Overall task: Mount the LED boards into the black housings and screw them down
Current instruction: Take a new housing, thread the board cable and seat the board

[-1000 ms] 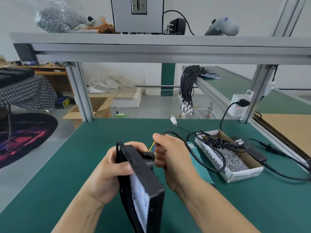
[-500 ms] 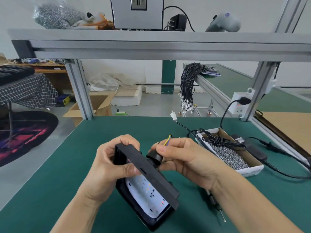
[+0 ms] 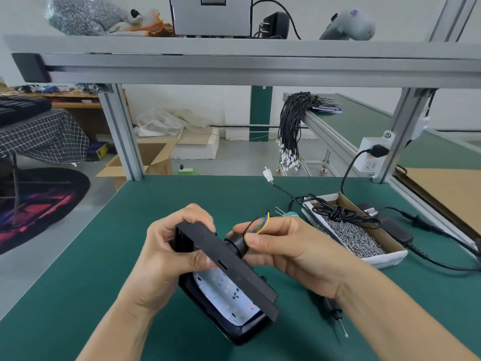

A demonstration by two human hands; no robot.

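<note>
Left fingers (image 3: 200,260) clamped round the upper end of the black housing (image 3: 234,259); right fingers (image 3: 253,239) pinched the round cable gland (image 3: 235,243) on its back, coloured wires (image 3: 261,225) sprouting past. Held tilted above the green surface (image 3: 78,269), LED board (image 3: 226,293) seated inside. Judged rigid and fairly light; board face fragile. Best gripped by the rim, away from the LEDs. Screw box (image 3: 359,233) near, to the right.

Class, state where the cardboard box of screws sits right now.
In the head view, the screw box sits on the green table, right of the right hand.
</note>
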